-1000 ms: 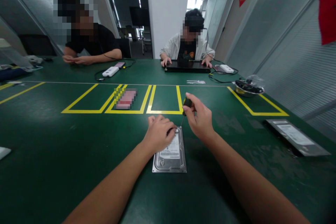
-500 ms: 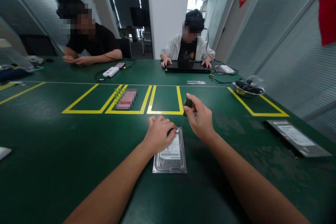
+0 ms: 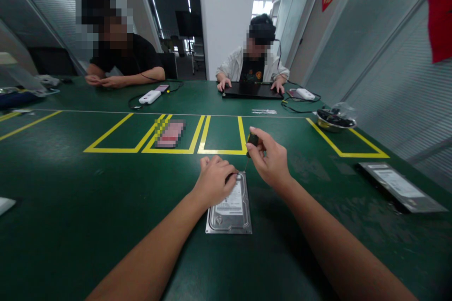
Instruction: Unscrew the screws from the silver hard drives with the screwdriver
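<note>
A silver hard drive (image 3: 231,221) with a white label lies flat on the green table in front of me. My left hand (image 3: 214,183) covers its far left part, fingers curled over it near the far edge; the thumb tip is close to the forefinger. Between the fingers of my right hand (image 3: 270,157) is a screwdriver (image 3: 253,139) with a dark and yellow handle, held nearly upright. Its thin shaft points down to the drive's far right corner. Whether the tip sits in a screw is too small to tell.
Another hard drive (image 3: 399,186) lies to the right. A metal bowl (image 3: 334,124) of dark parts stands behind it. Yellow tape (image 3: 222,152) marks boxes on the table, one with a blurred pink object (image 3: 171,133). Across sit two people, one with hands on a black laptop (image 3: 252,90).
My right hand and the screwdriver have shifted very slightly. The left hand and the hard drive look the same as before.
</note>
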